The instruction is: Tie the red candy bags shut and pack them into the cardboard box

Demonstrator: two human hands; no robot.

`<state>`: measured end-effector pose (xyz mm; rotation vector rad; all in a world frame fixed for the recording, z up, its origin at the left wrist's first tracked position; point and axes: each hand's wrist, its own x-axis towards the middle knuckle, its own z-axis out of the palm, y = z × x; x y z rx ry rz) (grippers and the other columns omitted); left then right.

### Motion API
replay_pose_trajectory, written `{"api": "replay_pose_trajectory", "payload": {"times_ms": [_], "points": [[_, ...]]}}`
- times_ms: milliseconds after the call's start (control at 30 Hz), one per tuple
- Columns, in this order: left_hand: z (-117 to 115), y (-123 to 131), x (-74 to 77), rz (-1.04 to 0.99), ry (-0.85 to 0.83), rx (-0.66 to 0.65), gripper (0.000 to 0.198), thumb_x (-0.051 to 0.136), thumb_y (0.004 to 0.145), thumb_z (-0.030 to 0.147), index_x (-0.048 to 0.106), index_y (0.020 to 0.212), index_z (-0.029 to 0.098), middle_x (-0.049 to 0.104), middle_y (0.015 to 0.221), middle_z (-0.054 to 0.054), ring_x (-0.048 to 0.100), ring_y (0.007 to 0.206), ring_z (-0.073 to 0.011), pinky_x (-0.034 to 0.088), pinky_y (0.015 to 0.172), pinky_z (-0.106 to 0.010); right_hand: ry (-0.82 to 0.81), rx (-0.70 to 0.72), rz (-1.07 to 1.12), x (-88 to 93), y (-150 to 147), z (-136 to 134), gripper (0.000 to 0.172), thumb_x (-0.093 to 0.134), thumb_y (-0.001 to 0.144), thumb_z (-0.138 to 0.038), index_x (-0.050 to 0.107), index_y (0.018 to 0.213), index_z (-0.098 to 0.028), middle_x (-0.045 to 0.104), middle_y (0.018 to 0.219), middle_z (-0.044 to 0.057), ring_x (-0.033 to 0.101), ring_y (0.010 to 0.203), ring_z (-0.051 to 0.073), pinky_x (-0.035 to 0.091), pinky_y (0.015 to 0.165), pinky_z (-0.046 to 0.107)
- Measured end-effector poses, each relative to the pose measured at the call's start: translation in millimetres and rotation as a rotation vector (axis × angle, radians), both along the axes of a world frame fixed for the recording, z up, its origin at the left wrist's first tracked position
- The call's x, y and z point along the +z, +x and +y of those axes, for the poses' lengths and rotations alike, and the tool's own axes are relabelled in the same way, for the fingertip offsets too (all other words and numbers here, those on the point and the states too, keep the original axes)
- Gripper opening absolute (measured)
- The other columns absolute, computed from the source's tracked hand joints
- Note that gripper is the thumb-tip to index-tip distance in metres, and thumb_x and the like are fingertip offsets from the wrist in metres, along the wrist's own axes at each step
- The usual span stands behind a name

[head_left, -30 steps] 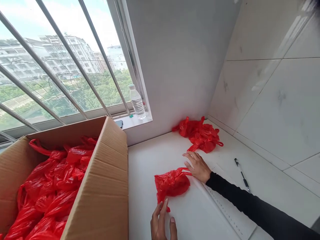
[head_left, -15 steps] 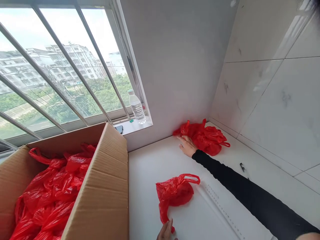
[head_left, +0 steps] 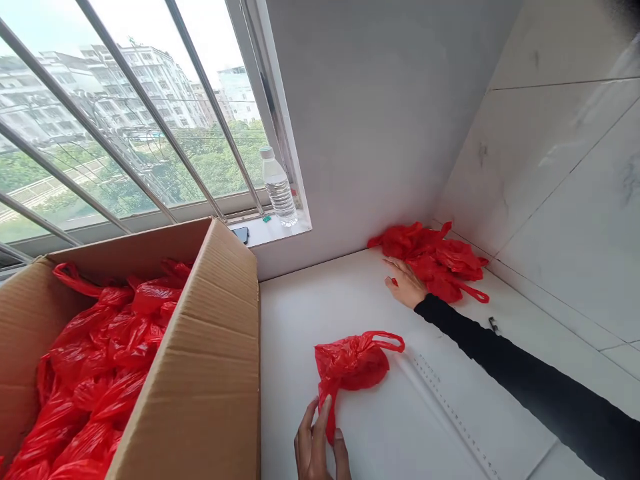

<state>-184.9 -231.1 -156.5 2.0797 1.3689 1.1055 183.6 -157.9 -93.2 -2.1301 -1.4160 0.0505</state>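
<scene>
A crumpled red plastic bag (head_left: 355, 363) lies on the white tabletop, one loop handle pointing right and the other trailing toward me. Around that trailing handle, my left hand (head_left: 317, 443) has its fingers apart, with the index finger at the plastic. Farther off, my right hand (head_left: 407, 285) is stretched out flat with extended fingers, at the near left edge of a heap of red plastic bags (head_left: 450, 260) in the corner. A little red shows by its thumb. Part of the heap is hidden behind that hand.
An open cardboard box (head_left: 215, 373) full of red bags stands at left. A water bottle (head_left: 279, 190) and a phone (head_left: 241, 235) are on the sill by the barred window. A ruler-like clear strip (head_left: 450, 413) and a small black item (head_left: 493, 325) lie on the table.
The view has shifted slightly. My left hand has come farther into view, up along the bag's trailing handle. My right hand and the heap have shifted slightly right, toward the corner.
</scene>
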Motion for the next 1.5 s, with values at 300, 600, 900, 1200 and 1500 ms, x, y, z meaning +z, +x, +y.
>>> {"api": "replay_pose_trajectory", "payload": {"times_ms": [300, 600, 900, 1200, 1500], "points": [[-6, 14, 31.0, -0.002, -0.297, -0.087, 0.047, 0.043, 0.096, 0.027, 0.053, 0.141, 0.018, 0.066, 0.1, -0.01, 0.06, 0.096, -0.0258, 0.05, 0.087, -0.044, -0.051, 0.12, 0.163, -37.6, -115, -163, 0.059, 0.046, 0.099, -0.037, 0.028, 0.156, -0.034, 0.038, 0.157, 0.006, 0.033, 0.146, 0.029, 0.039, 0.116, 0.055], [-56, -10, 60.2, -0.073, -0.477, -0.079, 0.05, 0.04, 0.086, 0.016, 0.062, 0.13, 0.023, 0.065, 0.101, -0.008, 0.062, 0.085, -0.021, 0.052, 0.064, -0.03, -0.045, 0.184, 0.339, -21.4, -132, -201, 0.039, 0.042, 0.102, -0.036, 0.048, 0.14, -0.032, 0.049, 0.146, 0.006, 0.042, 0.14, 0.025, 0.04, 0.116, 0.049], [-54, -6, 75.3, 0.174, -0.064, -0.209, 0.043, 0.053, 0.094, 0.021, 0.058, 0.137, 0.026, 0.054, 0.132, -0.014, 0.051, 0.123, -0.0286, 0.051, 0.096, -0.045, 0.024, 0.433, 0.191, -13.8, -180, -164, 0.031, 0.047, 0.097, -0.019, 0.06, 0.125, -0.023, 0.064, 0.116, 0.01, 0.057, 0.109, 0.028, 0.048, 0.097, 0.05], [-28, -7, 64.4, 0.099, -0.048, -0.131, 0.015, 0.053, 0.097, 0.025, 0.068, 0.097, 0.021, 0.068, 0.093, -0.005, 0.062, 0.09, -0.022, 0.052, 0.078, -0.036, -0.005, 0.254, 0.302, 9.2, -161, -184, 0.015, 0.044, 0.098, -0.021, 0.058, 0.091, -0.023, 0.066, 0.09, 0.004, 0.058, 0.083, 0.021, 0.05, 0.077, 0.039], [-38, 11, 78.8, 0.092, -0.023, -0.307, 0.029, 0.062, 0.09, 0.024, 0.07, 0.117, 0.031, 0.067, 0.121, -0.005, 0.055, 0.119, -0.0262, 0.044, 0.102, -0.045, -0.053, 0.347, 0.409, 23.8, -173, -183, 0.013, 0.058, 0.094, -0.03, 0.061, 0.106, -0.025, 0.066, 0.105, 0.003, 0.058, 0.102, 0.024, 0.043, 0.096, 0.044]]}}
